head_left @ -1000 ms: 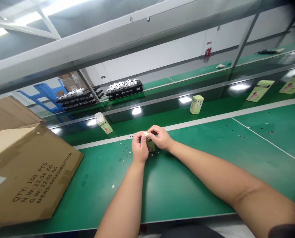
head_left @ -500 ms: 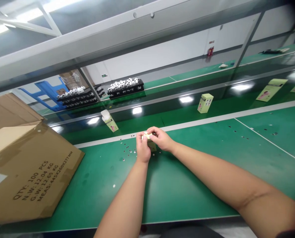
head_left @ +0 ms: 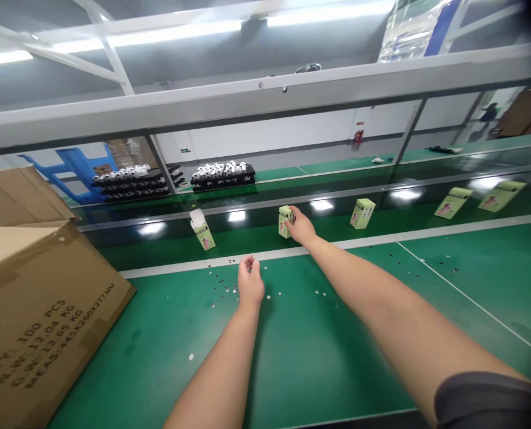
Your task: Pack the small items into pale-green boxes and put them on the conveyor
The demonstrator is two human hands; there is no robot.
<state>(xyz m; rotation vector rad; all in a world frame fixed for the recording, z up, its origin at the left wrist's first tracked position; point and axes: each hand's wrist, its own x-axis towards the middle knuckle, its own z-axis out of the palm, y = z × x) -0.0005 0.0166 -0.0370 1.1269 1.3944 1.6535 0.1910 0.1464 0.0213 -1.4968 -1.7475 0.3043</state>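
Well right of the brown corrugated shipping carton (head_left: 69, 322), a slim, pale-green printed cardboard box (head_left: 284, 227) stands upright, long axis vertical, gripped between the right hand's (head_left: 302, 228) thumb and fingers. Nearer the carton, the left hand (head_left: 250, 285) curls loosely, seemingly empty, above the smooth green worktop (head_left: 314, 363).

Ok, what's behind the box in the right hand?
Behind the box, a dark shiny surface shows, with a white wall farther back. Whatever the box and right hand cover can't be seen.
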